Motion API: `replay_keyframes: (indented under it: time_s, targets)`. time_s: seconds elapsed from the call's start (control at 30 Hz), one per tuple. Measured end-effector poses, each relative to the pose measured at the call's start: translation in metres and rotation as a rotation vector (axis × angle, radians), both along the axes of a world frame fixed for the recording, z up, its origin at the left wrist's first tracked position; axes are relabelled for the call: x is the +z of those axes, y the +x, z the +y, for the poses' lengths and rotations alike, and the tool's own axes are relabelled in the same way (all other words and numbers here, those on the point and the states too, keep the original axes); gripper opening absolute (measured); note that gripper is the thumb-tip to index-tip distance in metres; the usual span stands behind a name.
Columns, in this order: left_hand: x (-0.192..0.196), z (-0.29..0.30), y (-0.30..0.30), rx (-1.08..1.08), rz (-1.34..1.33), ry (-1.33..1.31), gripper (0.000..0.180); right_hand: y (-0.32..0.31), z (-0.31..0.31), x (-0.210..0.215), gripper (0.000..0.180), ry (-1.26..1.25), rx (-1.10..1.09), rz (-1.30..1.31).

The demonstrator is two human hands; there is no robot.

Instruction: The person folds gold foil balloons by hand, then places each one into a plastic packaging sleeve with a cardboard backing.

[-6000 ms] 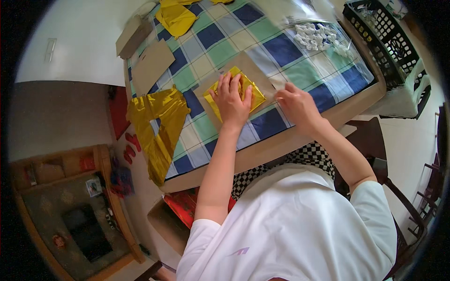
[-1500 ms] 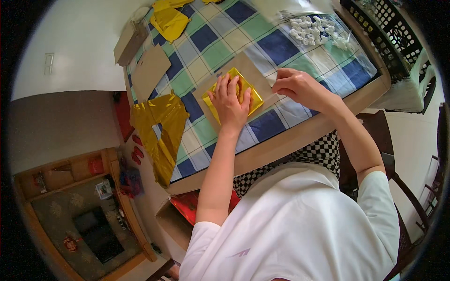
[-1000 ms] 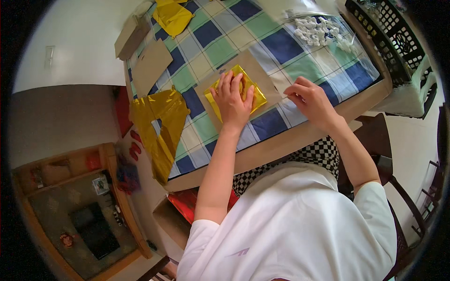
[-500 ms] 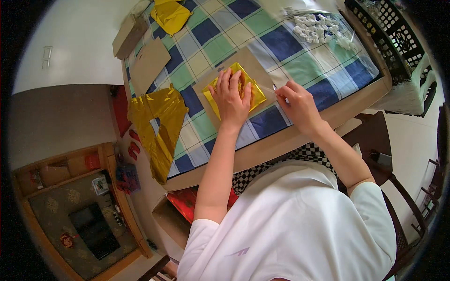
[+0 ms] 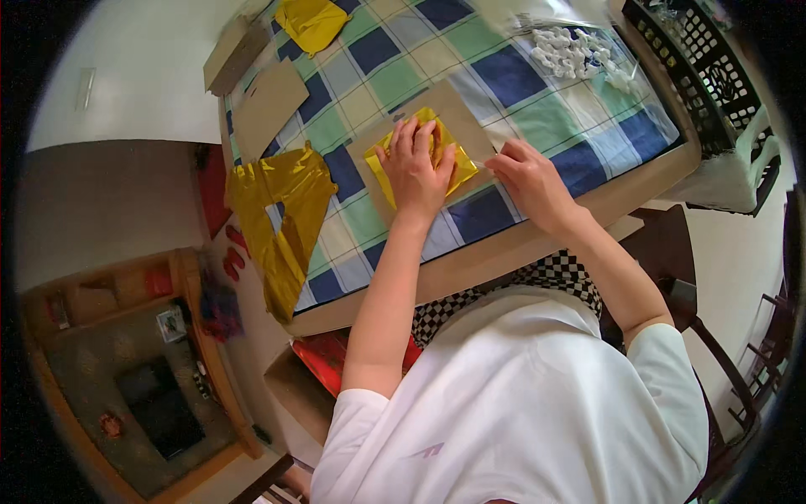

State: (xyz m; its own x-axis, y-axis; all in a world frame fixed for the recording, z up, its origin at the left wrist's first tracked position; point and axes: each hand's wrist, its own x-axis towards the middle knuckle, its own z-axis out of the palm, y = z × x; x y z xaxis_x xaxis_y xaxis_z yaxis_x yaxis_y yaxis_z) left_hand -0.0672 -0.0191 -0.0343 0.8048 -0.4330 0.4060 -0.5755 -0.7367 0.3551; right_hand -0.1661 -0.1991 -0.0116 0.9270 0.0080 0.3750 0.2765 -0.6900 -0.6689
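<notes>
Fingertips of the right hand [image 5: 533, 181] have come closer to the gold packet [image 5: 461, 172] over the last second. That grip seems pinched on a thin clear strip [image 5: 480, 165], its free end just beside the packet's right corner, though it is too small to tell whether they touch. The left hand [image 5: 417, 172] stays spread across the packet with its grip released, seemingly pressing rather than grasping. The strip is thus nearer the folded film, which appears to be held flat.

The packet sits on a brown cardboard sheet [image 5: 457, 109] upon the surface [image 5: 478, 265], over a plaid cloth [image 5: 449, 50]. Left of the packet, loose gold film [image 5: 302, 189] drapes over the edge; beyond that film, also left of the packet, lie another cardboard piece [image 5: 273, 105] and a cardboard box [image 5: 239, 59]. White knotted bundles [image 5: 571, 52] lie beyond the packet to its right, and farther right stands a black crate [image 5: 714, 67]. Well left of the packet, a wooden cabinet [image 5: 222, 403] stands in the room.
</notes>
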Motion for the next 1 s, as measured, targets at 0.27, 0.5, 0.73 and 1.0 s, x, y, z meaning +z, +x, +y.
replay_keyframes:
  time_s: [0.27,0.5,0.73,1.0]
  targets:
    - [-0.003,0.001,0.002,0.007,-0.012,-0.033,0.046,-0.021,-0.01,0.001,0.016,-0.058,0.036,0.03]
    - [-0.003,0.001,0.0,0.022,-0.058,-0.007,0.046,-0.034,0.005,-0.004,0.011,0.079,-0.196,0.057]
    - [-0.004,-0.001,0.001,0.028,-0.041,0.009,0.049,0.007,0.027,-0.01,0.007,-0.048,-0.214,0.035]
    - [0.0,0.001,-0.002,0.029,0.027,-0.032,0.05,0.001,0.009,0.009,0.019,0.041,0.011,0.116]
